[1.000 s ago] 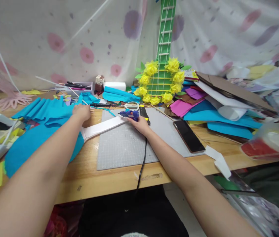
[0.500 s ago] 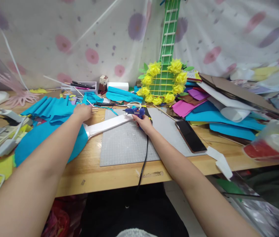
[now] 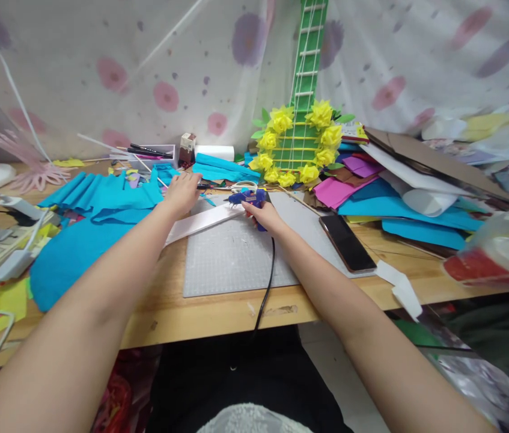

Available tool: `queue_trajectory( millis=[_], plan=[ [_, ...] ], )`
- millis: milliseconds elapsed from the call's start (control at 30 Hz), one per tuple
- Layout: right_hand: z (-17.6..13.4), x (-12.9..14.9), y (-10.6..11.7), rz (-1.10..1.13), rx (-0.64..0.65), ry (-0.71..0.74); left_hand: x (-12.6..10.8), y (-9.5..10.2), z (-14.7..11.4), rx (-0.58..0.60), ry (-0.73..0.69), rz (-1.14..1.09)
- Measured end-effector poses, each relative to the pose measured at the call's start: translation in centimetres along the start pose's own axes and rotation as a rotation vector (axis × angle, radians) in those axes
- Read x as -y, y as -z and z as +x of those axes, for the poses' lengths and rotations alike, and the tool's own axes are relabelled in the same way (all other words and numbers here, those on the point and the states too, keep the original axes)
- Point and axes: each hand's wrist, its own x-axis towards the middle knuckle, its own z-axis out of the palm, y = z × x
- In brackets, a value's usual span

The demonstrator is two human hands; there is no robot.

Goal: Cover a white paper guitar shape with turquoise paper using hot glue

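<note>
My right hand (image 3: 264,215) is wrapped round a blue hot glue gun (image 3: 249,197), its nozzle pointing left above the far end of a white strip (image 3: 202,222). A black cord runs from the gun over the table's front edge. My left hand (image 3: 184,192) is over the near-left side of the clutter, past the strip, with its fingers extended to the right and nothing visible in them. Beneath my left forearm, a rounded blue paper-covered shape (image 3: 74,255) lies at the strip's left end, partly hidden. Pleated blue crepe paper (image 3: 105,195) rests behind it.
A grey cutting mat (image 3: 231,264) lies under the strip, with a phone (image 3: 348,242) on its right. Behind stands a green paper guitar (image 3: 299,135) ringed with yellow flowers. Coloured paper (image 3: 416,207) is piled right; a power strip (image 3: 8,240) sits left.
My left hand has moved right, from beside the pleated crepe paper toward the mat's back edge. The glue gun stays in my right hand, nearly in place. The view has shifted slightly.
</note>
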Motion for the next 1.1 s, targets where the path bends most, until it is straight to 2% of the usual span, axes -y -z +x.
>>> queue_trajectory(
  millis=[100,167,333,433,633,933,1100],
  plan=[
    [0.3,1.4,0.6,-0.155,0.084,0.014,-0.3,0.4,-1.3,-0.128,0.135,-0.058],
    [0.5,2.6,0.6,-0.229,0.131,0.033,-0.6,0.5,-2.9,-0.160,0.211,-0.096],
    [1.3,5.6,0.2,-0.429,0.178,0.054,-2.3,-0.3,-7.6,-0.003,0.191,-0.071],
    [1.8,6.7,0.2,-0.505,0.205,0.052,-3.0,-1.3,-9.3,-0.004,0.200,0.015],
    [2.0,7.6,0.4,-0.594,0.229,0.065,-3.3,-2.6,-10.2,-0.138,0.223,0.027],
    [1.2,8.0,0.0,-0.601,0.239,0.087,-3.8,-2.6,-10.3,-0.168,0.247,0.021],
    [1.1,8.0,0.2,-0.610,0.232,0.082,-3.8,-2.5,-10.5,-0.148,0.256,0.024]
  ],
)
